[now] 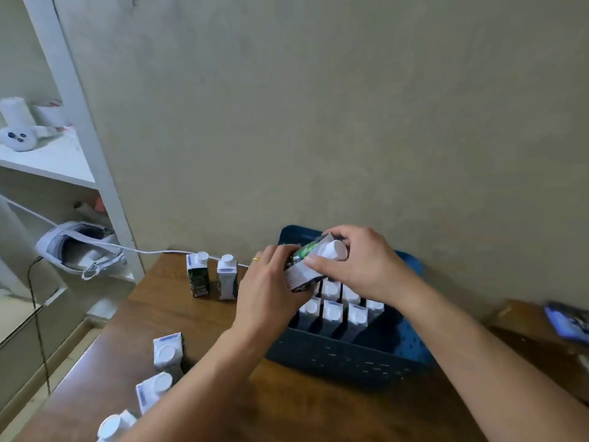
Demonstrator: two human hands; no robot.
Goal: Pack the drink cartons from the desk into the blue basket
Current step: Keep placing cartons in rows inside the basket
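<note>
both hands (318, 275) w/ tilted carton (314, 261) over blue basket (344, 357) (half full)

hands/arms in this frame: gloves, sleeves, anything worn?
No gloves and no sleeves in view: both forearms are bare right down to the frame edge. The left hand wears a thin yellow band ring on one of its fingers. The right hand shows no ring, and neither wrist carries a watch or strap.

blue basket (350, 358), white-capped cartons (331, 314) with green print, brown desk (287, 409)
</note>
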